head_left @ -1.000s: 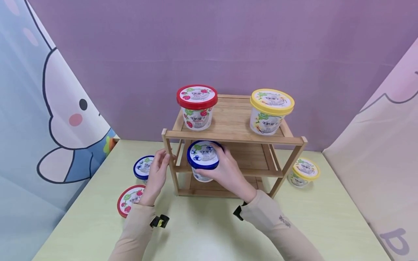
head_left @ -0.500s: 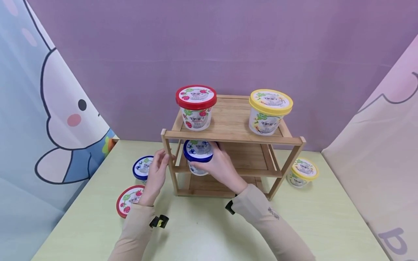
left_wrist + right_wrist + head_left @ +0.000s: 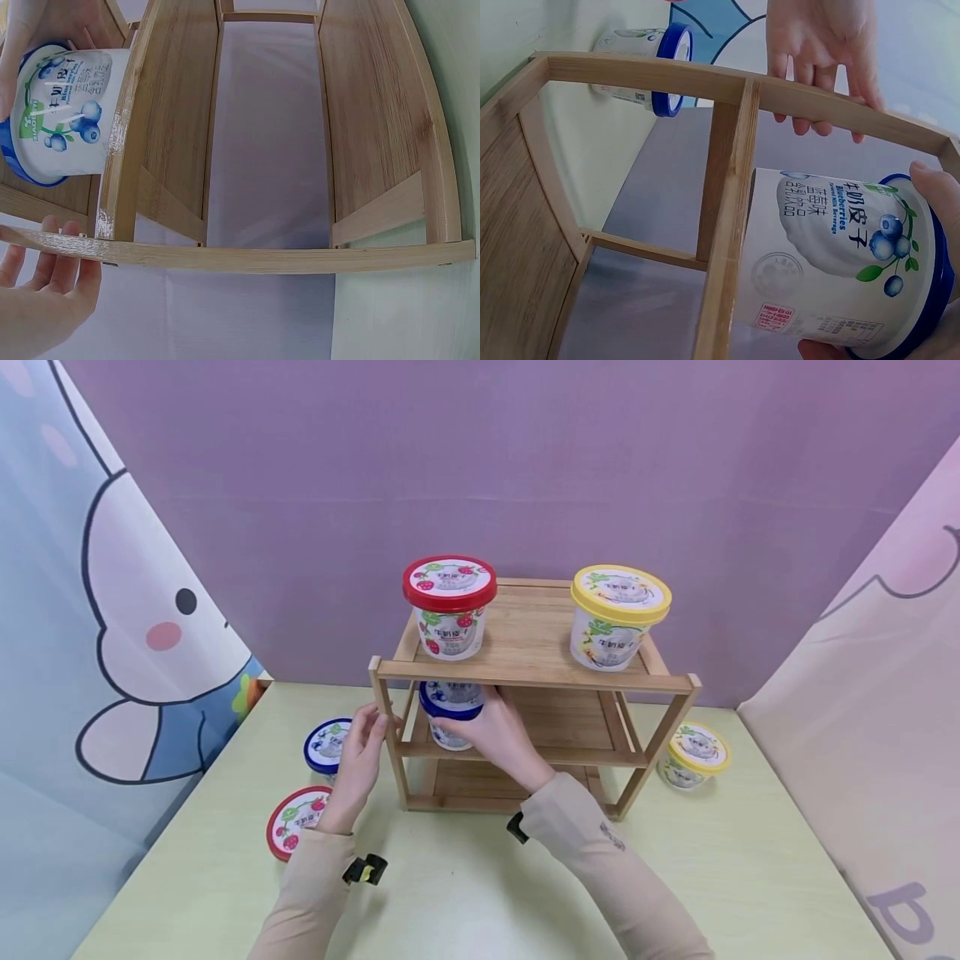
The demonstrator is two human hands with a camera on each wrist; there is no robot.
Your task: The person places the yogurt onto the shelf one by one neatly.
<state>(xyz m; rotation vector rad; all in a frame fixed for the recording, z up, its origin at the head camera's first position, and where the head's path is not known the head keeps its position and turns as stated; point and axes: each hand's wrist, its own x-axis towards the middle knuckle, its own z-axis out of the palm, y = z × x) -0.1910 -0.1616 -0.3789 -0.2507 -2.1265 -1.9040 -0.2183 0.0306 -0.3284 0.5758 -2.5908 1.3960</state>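
Observation:
My right hand (image 3: 501,739) holds a blue-lidded blueberry tub (image 3: 447,737) by its lid end, at the left of the rack's middle level. The tub's printed side faces the left wrist view, its base close to the shelf's front rail; I cannot tell whether it rests there. My left hand (image 3: 360,756) grips the left front post of the wooden rack (image 3: 517,673), its fingers wrapped round the wood in the right wrist view (image 3: 821,71). On the top shelf stand a red-lidded strawberry tub (image 3: 450,631) at the left and a yellow-lidded tub (image 3: 611,639) at the right.
Left of the rack, a second blue-lidded tub (image 3: 327,745) and a second red-lidded tub (image 3: 296,822) sit on the table (image 3: 457,893), partly behind the left arm. Another yellow-lidded tub (image 3: 693,756) stands to the right. A purple backdrop (image 3: 525,468) hangs behind.
My right hand has carried the blueberry tub leftward and deeper into the rack's middle level, under the top shelf. The left hand stays at the post.

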